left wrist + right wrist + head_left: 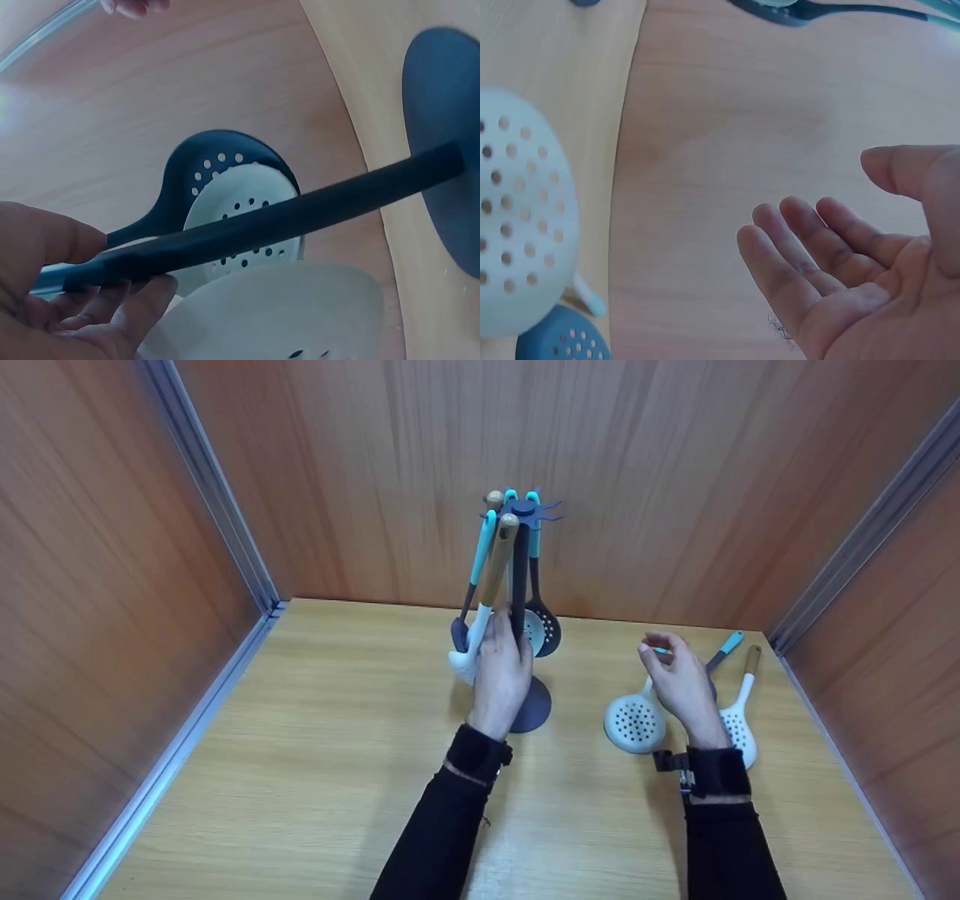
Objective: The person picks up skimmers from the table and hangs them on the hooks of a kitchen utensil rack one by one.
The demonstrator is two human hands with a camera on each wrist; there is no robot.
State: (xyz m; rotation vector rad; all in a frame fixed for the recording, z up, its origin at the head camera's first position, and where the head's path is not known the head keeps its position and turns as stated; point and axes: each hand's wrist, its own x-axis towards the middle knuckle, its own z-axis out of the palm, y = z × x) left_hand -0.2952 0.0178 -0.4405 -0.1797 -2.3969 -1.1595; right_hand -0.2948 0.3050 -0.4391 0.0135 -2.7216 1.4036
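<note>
My left hand (501, 671) grips the dark pole (300, 214) of a utensil stand, thumb on one side and fingers on the other. The stand has a round base (531, 709) and a hooked top (525, 510). Around the pole hang a white utensil with a wooden handle (499, 559), a dark ladle with a turquoise handle (482, 547), a dark skimmer (176, 184) and a pale perforated one (240, 195). My right hand (679, 682) holds nothing, its fingers loosely bent and thumb apart, over the utensils on the right. Below it lies a white round skimmer (634, 724).
Farther right lie a white slotted turner (739, 727) with a wooden handle and a dark utensil with a turquoise handle (731, 643). A wooden back wall (637, 510) and side panels with metal corner strips enclose the table (315, 750).
</note>
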